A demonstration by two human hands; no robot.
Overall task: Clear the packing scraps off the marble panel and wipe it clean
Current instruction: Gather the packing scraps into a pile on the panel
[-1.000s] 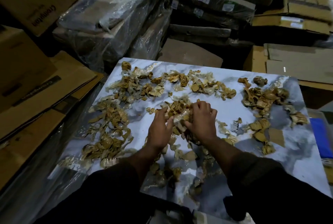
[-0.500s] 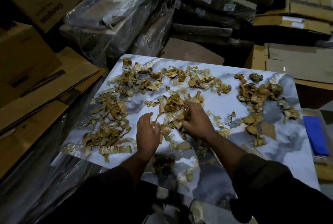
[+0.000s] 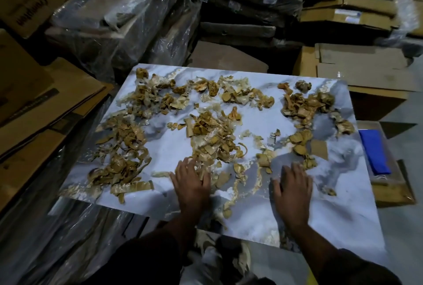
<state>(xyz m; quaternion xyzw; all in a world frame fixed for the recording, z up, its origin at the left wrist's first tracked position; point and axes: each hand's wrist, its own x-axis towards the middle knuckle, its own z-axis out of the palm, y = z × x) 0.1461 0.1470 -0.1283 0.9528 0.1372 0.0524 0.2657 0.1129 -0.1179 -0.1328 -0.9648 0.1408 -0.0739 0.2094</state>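
Observation:
A white and grey marble panel [image 3: 256, 129] lies flat in front of me. Brown tape and plastic packing scraps [image 3: 212, 138] are strewn over it in clumps at the left, the middle and the right. My left hand [image 3: 191, 182] lies flat near the panel's front edge, its fingertips touching the scraps of the middle clump. My right hand [image 3: 293, 189] rests palm down on bare marble further right, fingers spread, holding nothing.
A blue cloth [image 3: 374, 152] lies on a cardboard box right of the panel. Plastic-wrapped bundles [image 3: 119, 14] and dark stacked slabs [image 3: 249, 3] stand behind. Flattened cardboard [image 3: 39, 110] lies to the left. Fallen scraps [image 3: 238, 259] lie below the front edge.
Both hands have let go of the middle clump and drawn back toward the panel's front edge. They have moved apart, the right hand going right onto bare marble.

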